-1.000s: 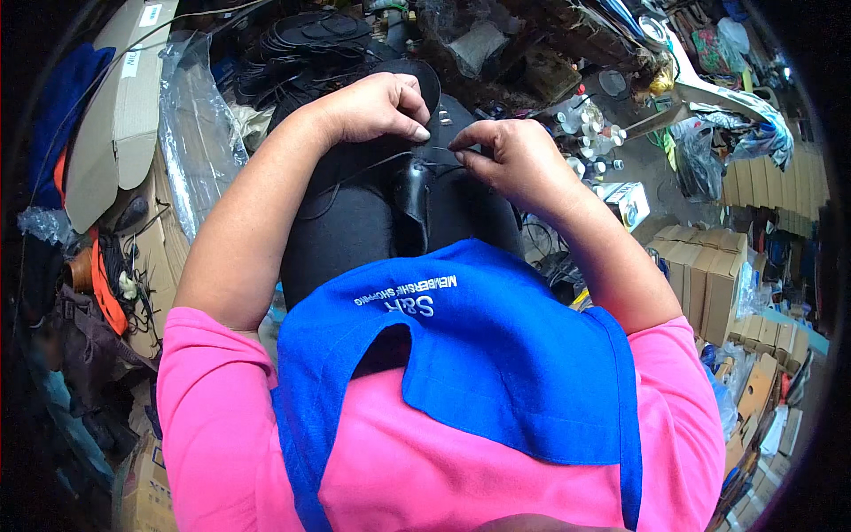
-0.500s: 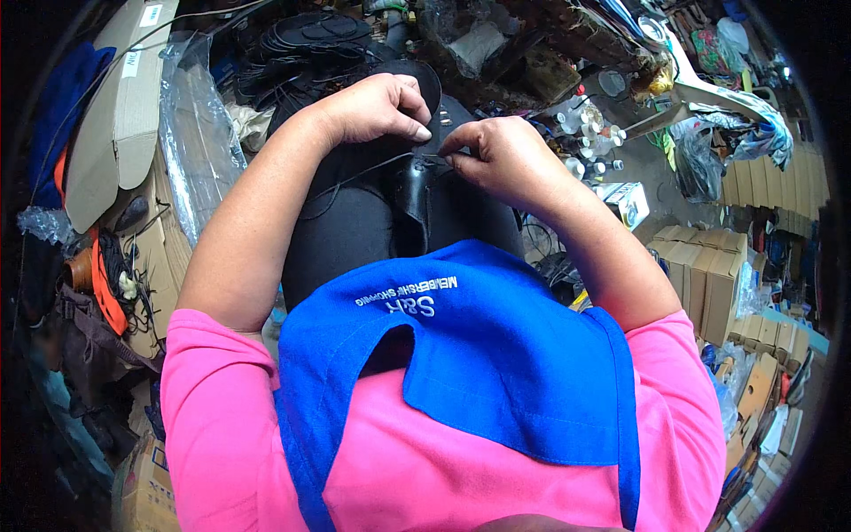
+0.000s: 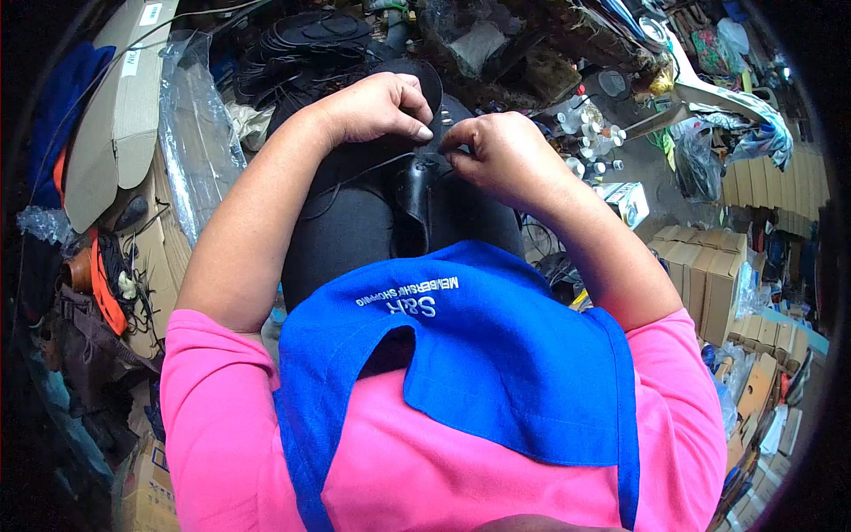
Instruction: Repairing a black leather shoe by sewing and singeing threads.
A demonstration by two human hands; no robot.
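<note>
Over my lap, a glossy black leather-like piece [image 3: 410, 208] with a curled lower edge lies between my thighs. My left hand [image 3: 377, 108] is closed above its upper end, thumb tip and fingers bent towards a dark round-edged part [image 3: 427, 82]. Facing it from the right, my right hand [image 3: 507, 158] is pinched, its fingertips just right of the piece's top. A thin black cord [image 3: 368, 170] loops across my left thigh and runs up between the two hands. Whatever sits in either pinch is too small and dark to make out.
Coils of black cord [image 3: 306, 40] lie beyond my left hand. Several small bottles [image 3: 581, 133] stand at the right, past a box-shaped can [image 3: 625, 204]. Cardboard boxes [image 3: 700, 275] are stacked further right. Flattened cardboard [image 3: 115, 115] and clear plastic sheeting [image 3: 199, 133] lean at the left.
My right hand has shifted very slightly up and to the right. My left hand, the cord and the black piece stay almost where they were.
</note>
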